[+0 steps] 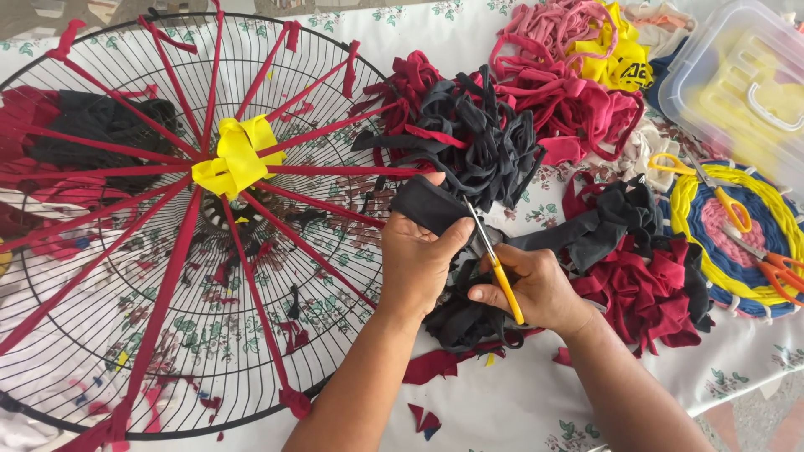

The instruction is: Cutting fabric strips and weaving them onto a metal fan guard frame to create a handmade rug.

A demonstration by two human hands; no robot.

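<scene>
**Cutting a black cloth piece with yellow-handled scissors, near-centre of worktop**

Left hand [416, 259] pinches the black cloth piece [427, 205] between thumb and curled fingers, lifting it just above the worktop [519, 402], right of the wire fan guard [167, 335]. Right hand [536, 289] is closed through the loops of the yellow-handled scissors [494, 259]; blades meet the cloth just beside the left thumb, whether parted or shut I cannot tell.

Judgement: cut goes cleaner with the cloth taut, thumb kept off the blade line, strip width held even.

Orientation: scissors' long axis runs near-right to far-left, tips pointing far and slightly left. Cloth piece runs from far-left down toward the black heap [469, 314] under both hands.

Loose strip piles [502, 134] lie far; a round woven mat [729, 234] sits right
</scene>
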